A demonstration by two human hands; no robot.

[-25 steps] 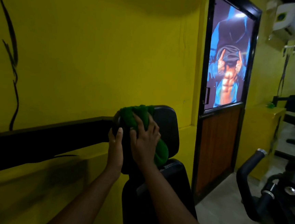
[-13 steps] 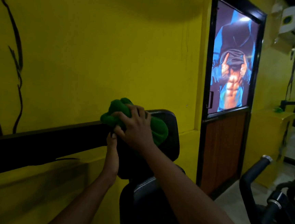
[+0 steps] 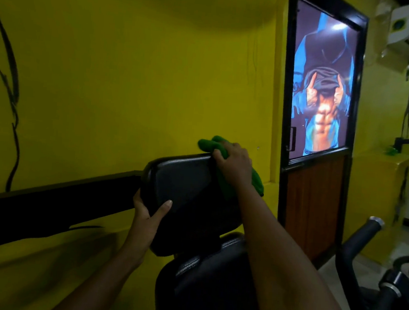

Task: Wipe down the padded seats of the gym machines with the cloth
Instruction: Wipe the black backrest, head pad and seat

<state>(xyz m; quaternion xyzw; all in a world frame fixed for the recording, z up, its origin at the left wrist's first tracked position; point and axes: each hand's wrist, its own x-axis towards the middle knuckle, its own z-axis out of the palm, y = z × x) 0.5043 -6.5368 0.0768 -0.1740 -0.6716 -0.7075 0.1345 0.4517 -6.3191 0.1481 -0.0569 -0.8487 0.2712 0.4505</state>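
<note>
A black padded backrest (image 3: pixel 185 192) stands upright in front of me, above a black padded seat (image 3: pixel 202 283). My left hand (image 3: pixel 150 215) grips the backrest's lower left edge, thumb on its front face. A green cloth (image 3: pixel 210 144) is bunched over the backrest's top right corner, and my right hand (image 3: pixel 233 161) presses down on it, fingers curled around it. Part of the cloth hangs down behind my right wrist on the backrest's right side.
A yellow wall (image 3: pixel 131 74) with a black rail (image 3: pixel 53 203) runs close behind the backrest. To the right stands a door (image 3: pixel 318 130) with a poster and wooden lower panel. A black machine handle (image 3: pixel 361 240) juts up at right over a light floor.
My right hand has carried the cloth from the backrest's top left to its top right corner. My left hand has slid down the left edge and now grips it lower.
</note>
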